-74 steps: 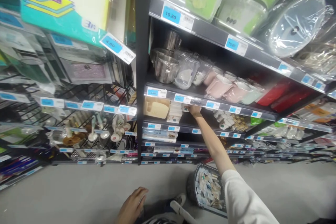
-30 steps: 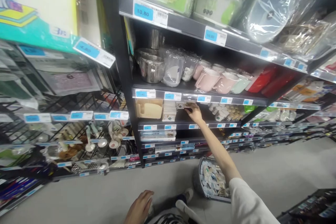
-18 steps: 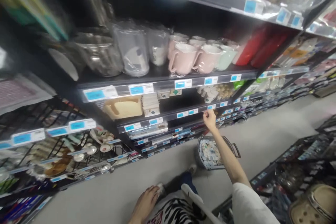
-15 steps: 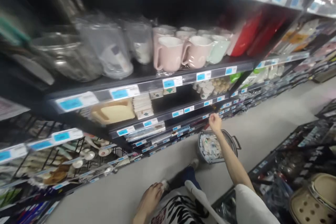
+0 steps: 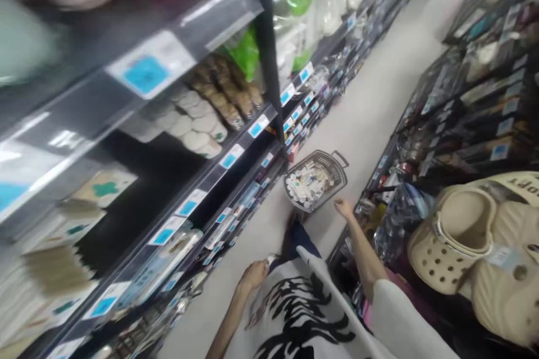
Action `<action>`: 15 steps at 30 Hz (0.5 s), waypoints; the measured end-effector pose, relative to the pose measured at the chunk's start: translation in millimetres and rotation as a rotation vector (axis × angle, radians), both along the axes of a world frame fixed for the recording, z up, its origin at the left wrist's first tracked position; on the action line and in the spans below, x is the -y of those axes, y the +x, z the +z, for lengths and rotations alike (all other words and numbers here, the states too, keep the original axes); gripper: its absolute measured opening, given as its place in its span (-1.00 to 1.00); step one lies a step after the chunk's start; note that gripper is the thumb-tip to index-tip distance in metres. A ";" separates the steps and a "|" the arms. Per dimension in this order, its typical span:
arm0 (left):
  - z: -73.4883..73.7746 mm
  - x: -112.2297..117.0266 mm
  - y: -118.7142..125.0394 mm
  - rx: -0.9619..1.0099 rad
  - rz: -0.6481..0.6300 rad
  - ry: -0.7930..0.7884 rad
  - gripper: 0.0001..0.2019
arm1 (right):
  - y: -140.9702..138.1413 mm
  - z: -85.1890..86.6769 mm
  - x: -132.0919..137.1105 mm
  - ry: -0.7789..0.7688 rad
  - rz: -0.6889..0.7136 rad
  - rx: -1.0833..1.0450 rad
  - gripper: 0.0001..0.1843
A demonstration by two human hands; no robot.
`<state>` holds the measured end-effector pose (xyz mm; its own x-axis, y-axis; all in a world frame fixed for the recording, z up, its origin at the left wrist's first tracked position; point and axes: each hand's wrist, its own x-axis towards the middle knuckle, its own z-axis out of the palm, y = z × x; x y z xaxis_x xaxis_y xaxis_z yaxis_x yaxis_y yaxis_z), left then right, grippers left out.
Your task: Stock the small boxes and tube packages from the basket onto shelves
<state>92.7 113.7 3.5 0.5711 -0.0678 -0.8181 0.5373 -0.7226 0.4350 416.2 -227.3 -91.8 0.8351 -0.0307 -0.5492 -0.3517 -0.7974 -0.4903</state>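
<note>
My right hand (image 5: pixel 344 208) hangs low over the aisle floor, just right of a dark basket (image 5: pixel 340 178) that stands on the floor full of small white packets. Its fingers look loosely stretched out and I see nothing in them, though the picture is smeared. My left hand (image 5: pixel 254 276) hangs relaxed beside my black-and-white patterned top (image 5: pixel 295 314), holding nothing and touching no goods. The shelf with blue price labels (image 5: pixel 229 157) runs along my left, out of both hands' reach.
Round white packs (image 5: pixel 197 129) and brown ones lie on the left shelf. Cream clogs (image 5: pixel 452 235) hang at the right, on a dark rack of small goods (image 5: pixel 463 123). A grey floor (image 5: pixel 370 118) runs between the two shelf rows.
My right hand has left the shelf and dropped down beside the basket. My view has swung right and down along the aisle; the left hand stayed by my side.
</note>
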 end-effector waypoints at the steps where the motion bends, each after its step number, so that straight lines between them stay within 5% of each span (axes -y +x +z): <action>1: -1.4 4.4 20.1 -0.015 -0.040 0.020 -0.57 | -6.2 -8.1 9.8 -0.008 -0.044 -0.051 -0.69; 8: 1.9 37.0 121.4 0.064 -0.091 0.006 -0.59 | -73.6 -31.8 18.9 0.057 -0.232 -0.315 -0.76; 15: -12.0 35.5 145.8 -0.003 -0.163 -0.014 -0.54 | -113.1 -47.2 8.7 0.152 -0.339 -0.403 -0.88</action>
<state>238.5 78.2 -8.6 0.5491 -0.1706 -0.8182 0.4146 -0.7944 0.4439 303.1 -236.0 -138.9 0.5151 -0.1574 -0.8426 -0.7605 -0.5374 -0.3644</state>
